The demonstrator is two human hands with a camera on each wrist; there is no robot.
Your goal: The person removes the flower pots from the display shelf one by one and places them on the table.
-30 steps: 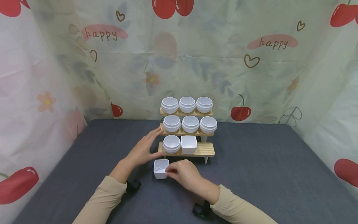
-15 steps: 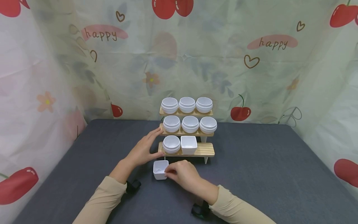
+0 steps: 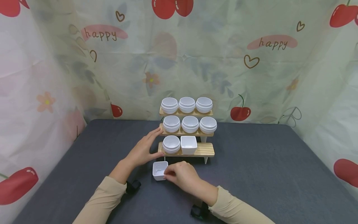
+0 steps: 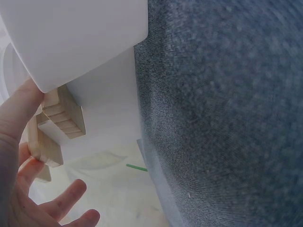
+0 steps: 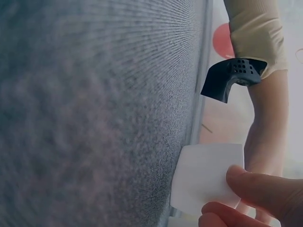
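From where I stand, the right hand (image 3: pixel 183 175), low in the middle of the head view, pinches the right side of a white square bowl (image 3: pixel 158 169) between thumb and fingertips. The bowl is upright on the dark grey counter (image 3: pixel 265 161), just below the lower left corner of a wooden stand (image 3: pixel 205 150). The right wrist view shows the thumb on the bowl's side, the other fingers curled near its rim.

The left hand (image 3: pixel 142 149) is spread at the stand's left edge, with a wide gap between thumb and fingers. Its thumb reaches the bottom shelf's left end and its fingertips the middle shelf's; it carries nothing.

The stand has 3 shelves. On the top are 3 white round bowls (image 3: pixel 187 104), and on the middle shelf 3 more round bowls (image 3: pixel 190 124). The bottom shelf has 1 round bowl (image 3: pixel 171 144) at its left and a 2nd square bowl (image 3: pixel 188 145) beside it.

Both arms, in beige sleeves (image 3: pixel 109 189), come in from the frame's bottom edge. A pale curtain (image 3: pixel 184 71) printed with cherries, hearts and "happy" fills the upper half.
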